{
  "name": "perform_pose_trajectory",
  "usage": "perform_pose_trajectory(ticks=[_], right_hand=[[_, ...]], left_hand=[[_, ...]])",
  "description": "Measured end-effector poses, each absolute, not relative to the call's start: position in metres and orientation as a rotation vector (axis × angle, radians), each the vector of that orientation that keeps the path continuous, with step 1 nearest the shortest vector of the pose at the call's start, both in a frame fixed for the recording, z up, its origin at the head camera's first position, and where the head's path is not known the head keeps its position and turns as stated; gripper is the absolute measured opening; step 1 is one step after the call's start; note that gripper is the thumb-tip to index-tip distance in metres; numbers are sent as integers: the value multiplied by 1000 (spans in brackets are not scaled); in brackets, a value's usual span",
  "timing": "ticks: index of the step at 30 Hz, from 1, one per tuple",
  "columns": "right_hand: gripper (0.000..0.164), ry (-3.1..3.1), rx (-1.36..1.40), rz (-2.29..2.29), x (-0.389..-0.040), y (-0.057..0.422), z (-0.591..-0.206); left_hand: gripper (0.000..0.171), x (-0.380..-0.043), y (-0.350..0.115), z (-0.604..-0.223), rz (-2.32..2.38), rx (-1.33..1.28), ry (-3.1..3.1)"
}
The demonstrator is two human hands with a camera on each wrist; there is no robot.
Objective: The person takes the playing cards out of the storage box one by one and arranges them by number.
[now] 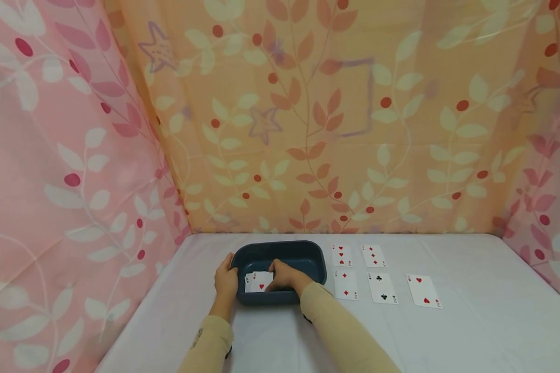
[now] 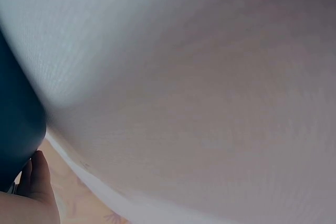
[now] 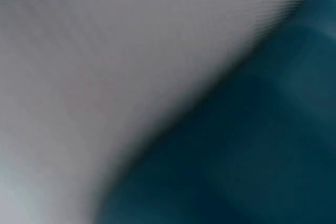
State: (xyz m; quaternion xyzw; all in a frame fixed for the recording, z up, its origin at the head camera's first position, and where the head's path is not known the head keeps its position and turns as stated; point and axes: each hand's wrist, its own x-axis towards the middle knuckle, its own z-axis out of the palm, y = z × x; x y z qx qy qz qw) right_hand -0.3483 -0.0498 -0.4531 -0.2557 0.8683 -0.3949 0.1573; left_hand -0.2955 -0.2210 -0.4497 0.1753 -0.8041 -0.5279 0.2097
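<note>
With fingertips hidden, we could not tell whether the right hand (image 1: 283, 275), angled down with cards (image 1: 257, 284) at its left, held any; the left hand (image 1: 226, 280) gripped the tray (image 1: 267, 299).

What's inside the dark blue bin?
The bin holds playing cards, a red heart showing on the front one, with the right hand at their right side. Anything beneath the hand or cards is covered.

Blue Tub (image 1: 284, 253) w/ Cards (image 1: 255, 285) in It

Tub's dk. blue, w/ round corners. Sits flat, open side up, on a white cloth (image 1: 270, 342). Cards are white & lie piled in the near L part. Top 1 shows a red heart; another pokes out on its L. R side's hidden.
</note>
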Motion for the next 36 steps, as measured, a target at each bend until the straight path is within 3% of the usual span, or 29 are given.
perform_pose_trajectory(ticks=[15, 27, 36], right_hand=[[34, 2156, -782, -1660, -345, -51, -446], [44, 2075, -589, -1870, -342, -27, -435], [43, 2129, -507, -1844, -335, 4, -417]], left_hand=[[51, -294, -228, -445, -1512, 516, -2266], [51, -296, -225, -448, -1497, 506, -2267], [51, -296, -223, -447, -1464, 499, -2283]])
